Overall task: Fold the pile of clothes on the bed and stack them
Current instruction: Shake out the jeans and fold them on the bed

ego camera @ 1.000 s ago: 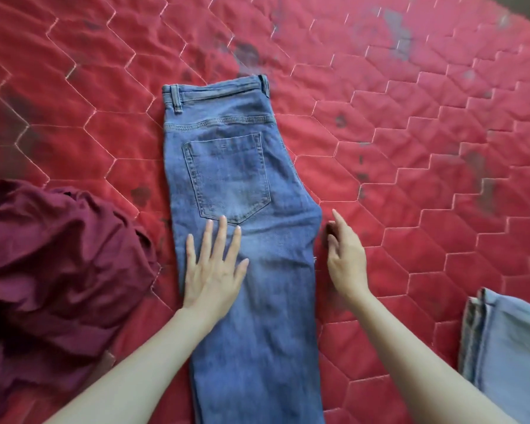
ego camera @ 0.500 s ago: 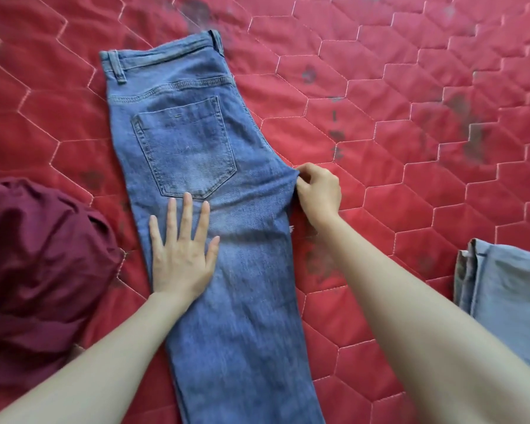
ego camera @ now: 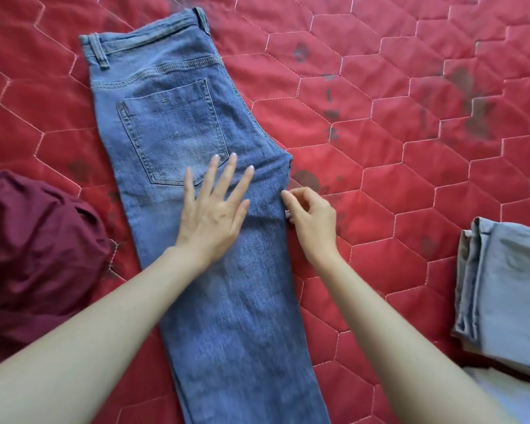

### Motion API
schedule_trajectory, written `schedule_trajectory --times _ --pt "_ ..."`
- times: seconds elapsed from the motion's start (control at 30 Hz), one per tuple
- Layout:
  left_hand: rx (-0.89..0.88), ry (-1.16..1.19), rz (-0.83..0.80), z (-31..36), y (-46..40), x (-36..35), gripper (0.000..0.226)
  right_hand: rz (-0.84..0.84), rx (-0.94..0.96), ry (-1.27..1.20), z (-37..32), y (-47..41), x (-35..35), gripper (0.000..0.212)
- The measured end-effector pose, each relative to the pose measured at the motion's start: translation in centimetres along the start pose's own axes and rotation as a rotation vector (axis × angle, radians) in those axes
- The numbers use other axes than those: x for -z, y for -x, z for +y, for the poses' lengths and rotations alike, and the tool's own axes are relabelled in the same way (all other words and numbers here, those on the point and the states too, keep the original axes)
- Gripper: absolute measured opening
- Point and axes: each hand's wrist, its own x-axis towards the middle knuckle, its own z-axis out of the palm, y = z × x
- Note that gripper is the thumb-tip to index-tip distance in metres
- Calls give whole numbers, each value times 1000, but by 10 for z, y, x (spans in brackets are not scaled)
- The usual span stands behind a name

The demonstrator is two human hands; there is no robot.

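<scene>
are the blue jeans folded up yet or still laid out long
Laid out long. The blue jeans are folded lengthwise only, one back pocket up, leg running off the bottom edge, left hand flat on them.

Left hand [ego camera: 210, 217] flat on jeans [ego camera: 178, 117] on bed [ego camera: 395, 185]; right hand [ego camera: 314, 220] curled at their edge, maroon garment [ego camera: 34, 255] left, folded jeans [ego camera: 508, 289] right.

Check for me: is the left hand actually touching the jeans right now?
Touching. The head view shows the left hand lying flat, fingers spread, on the jeans just below the back pocket, with no gap visible under the palm.
</scene>
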Motion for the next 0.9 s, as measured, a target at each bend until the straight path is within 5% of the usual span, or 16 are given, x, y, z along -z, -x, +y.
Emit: schedule_trajectory --times 0.2,0.3,0.53,0.77,0.9 --pt "-40 16 -160 30 -51 4 68 18 22 169 10 42 -5 26" --pt "5 35 -178 34 -57 1 57 -4 -10 185 8 40 -10 35" --pt "-51 52 -239 21 -56 0 52 188 63 170 7 38 -15 12" --pt "-52 71 -239 19 -57 -1 52 133 21 260 3 37 -18 19" --pt "-77 33 -230 15 -58 -3 53 1 -164 -96 4 39 -20 16"
